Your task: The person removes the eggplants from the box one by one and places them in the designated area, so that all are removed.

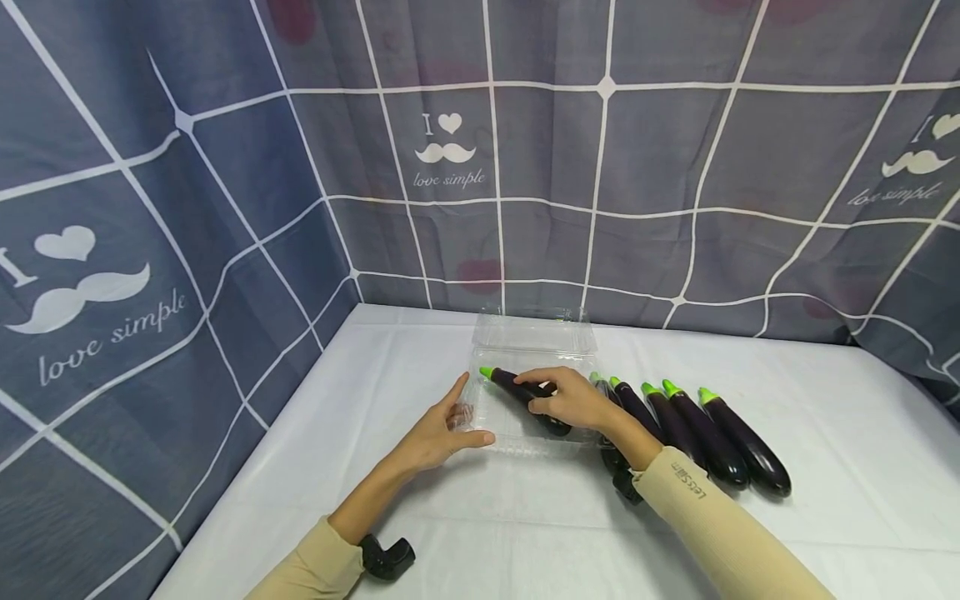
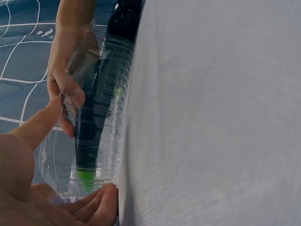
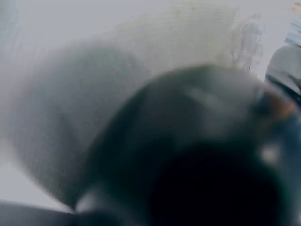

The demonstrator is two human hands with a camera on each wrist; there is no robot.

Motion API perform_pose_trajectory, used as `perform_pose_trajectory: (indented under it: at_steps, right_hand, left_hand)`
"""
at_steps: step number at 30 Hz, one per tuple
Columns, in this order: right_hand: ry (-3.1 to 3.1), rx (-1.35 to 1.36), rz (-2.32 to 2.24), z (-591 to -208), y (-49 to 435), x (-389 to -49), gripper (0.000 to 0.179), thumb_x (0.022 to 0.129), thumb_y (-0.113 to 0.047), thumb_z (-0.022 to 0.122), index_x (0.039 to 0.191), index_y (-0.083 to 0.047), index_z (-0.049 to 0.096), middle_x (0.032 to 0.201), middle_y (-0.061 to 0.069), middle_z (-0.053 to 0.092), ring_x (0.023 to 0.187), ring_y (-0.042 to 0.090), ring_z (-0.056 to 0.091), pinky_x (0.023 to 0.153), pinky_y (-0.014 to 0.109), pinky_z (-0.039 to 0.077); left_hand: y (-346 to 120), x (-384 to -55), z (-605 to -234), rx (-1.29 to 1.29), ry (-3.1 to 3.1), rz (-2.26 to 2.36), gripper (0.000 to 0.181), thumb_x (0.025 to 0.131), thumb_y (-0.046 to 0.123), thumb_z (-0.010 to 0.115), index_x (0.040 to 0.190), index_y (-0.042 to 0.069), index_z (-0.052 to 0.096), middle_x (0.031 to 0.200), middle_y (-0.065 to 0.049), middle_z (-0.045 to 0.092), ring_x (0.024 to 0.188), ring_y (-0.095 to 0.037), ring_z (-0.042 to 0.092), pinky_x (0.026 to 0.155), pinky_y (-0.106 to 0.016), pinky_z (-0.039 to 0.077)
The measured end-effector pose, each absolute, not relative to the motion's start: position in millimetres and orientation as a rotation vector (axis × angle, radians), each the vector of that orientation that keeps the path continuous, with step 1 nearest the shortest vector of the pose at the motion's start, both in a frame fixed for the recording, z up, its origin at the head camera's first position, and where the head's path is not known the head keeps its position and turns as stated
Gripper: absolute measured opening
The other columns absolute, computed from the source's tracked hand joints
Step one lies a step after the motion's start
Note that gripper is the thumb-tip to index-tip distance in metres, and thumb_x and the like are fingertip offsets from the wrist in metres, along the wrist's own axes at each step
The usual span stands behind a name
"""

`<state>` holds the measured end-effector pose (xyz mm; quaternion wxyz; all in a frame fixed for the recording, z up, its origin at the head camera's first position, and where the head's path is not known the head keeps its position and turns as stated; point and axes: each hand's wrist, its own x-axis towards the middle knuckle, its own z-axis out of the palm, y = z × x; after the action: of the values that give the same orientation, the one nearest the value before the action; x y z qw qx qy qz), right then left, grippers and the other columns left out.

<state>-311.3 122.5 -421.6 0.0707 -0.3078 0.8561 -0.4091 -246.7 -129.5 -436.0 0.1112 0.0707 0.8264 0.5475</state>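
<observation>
A clear plastic box (image 1: 517,425) lies on the table with its lid (image 1: 534,335) folded back. My left hand (image 1: 438,433) holds the box's left end, its thumb along the front edge. In the left wrist view, bent fingers (image 2: 106,202) rest low against the box. Inside or just over the box, my right hand (image 1: 570,398) grips a dark eggplant (image 1: 506,382), its green stem end pointing left. Whether that eggplant touches the bottom cannot be told. A dark, glossy, blurred shape (image 3: 188,113) fills much of the right wrist view, where the hand is hidden.
Several more eggplants (image 1: 746,442) lie side by side to the right of the box, green ends away from me; my right forearm partly covers some. White cloth (image 1: 862,433) covers the table. Grey checked curtains (image 1: 547,150) hang behind and at the sides.
</observation>
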Motion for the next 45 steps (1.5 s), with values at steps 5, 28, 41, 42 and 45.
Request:
perform_pose_trajectory:
  at_steps: [5, 28, 41, 42, 45]
  right_hand:
    - [2.561, -0.914, -1.288, -421.6, 121.9, -309.9, 0.043, 0.086, -0.007, 0.066, 0.129, -0.007, 0.065, 0.128, 0.016, 0.062, 0.104, 0.029, 0.063, 0.084, 0.042, 0.052]
    - [2.699, -0.845, -1.501, -404.1, 124.4, -292.6, 0.047, 0.091, -0.014, 0.071, 0.136, -0.01, 0.059, 0.116, 0.014, 0.057, 0.105, 0.037, 0.062, 0.087, 0.049, 0.051]
    - [2.844, -0.836, -1.386, -387.8, 153.9, -268.1, 0.047, 0.093, -0.021, 0.07, 0.138, -0.014, 0.058, 0.117, 0.009, 0.056, 0.107, 0.033, 0.061, 0.082, 0.046, 0.052]
    - [2.852, -0.839, -1.383, -387.1, 156.5, -265.6, 0.047, 0.093, -0.021, 0.07, 0.138, -0.013, 0.058, 0.117, 0.009, 0.057, 0.106, 0.032, 0.061, 0.082, 0.046, 0.052]
    - [2.88, -0.827, -1.363, -386.0, 165.6, -259.3, 0.047, 0.093, -0.023, 0.07, 0.137, -0.014, 0.058, 0.116, 0.007, 0.057, 0.104, 0.029, 0.06, 0.083, 0.046, 0.05]
  left_hand:
    - [-130.3, -245.9, -436.0, 0.194, 2.436, 1.61, 0.106, 0.08, 0.032, 0.084, 0.16, 0.023, 0.015, 0.145, -0.026, 0.042, 0.136, -0.037, 0.04, 0.105, -0.052, 0.038]
    - [-131.2, -244.8, -438.1, 0.207, 2.411, 1.632, 0.107, 0.08, 0.03, 0.084, 0.16, 0.02, 0.014, 0.144, -0.027, 0.043, 0.134, -0.038, 0.041, 0.102, -0.052, 0.041]
    - [-130.9, -244.2, -434.4, 0.239, 2.434, 1.558, 0.105, 0.083, 0.035, 0.081, 0.16, 0.027, 0.011, 0.153, -0.025, 0.033, 0.142, -0.036, 0.031, 0.11, -0.054, 0.029]
    - [-131.1, -244.1, -434.4, 0.242, 2.434, 1.552, 0.105, 0.083, 0.035, 0.081, 0.16, 0.027, 0.01, 0.153, -0.025, 0.032, 0.142, -0.037, 0.03, 0.11, -0.055, 0.028]
    - [-132.0, -243.6, -434.7, 0.246, 2.428, 1.544, 0.105, 0.084, 0.036, 0.08, 0.16, 0.027, 0.008, 0.154, -0.026, 0.03, 0.143, -0.039, 0.028, 0.111, -0.055, 0.028]
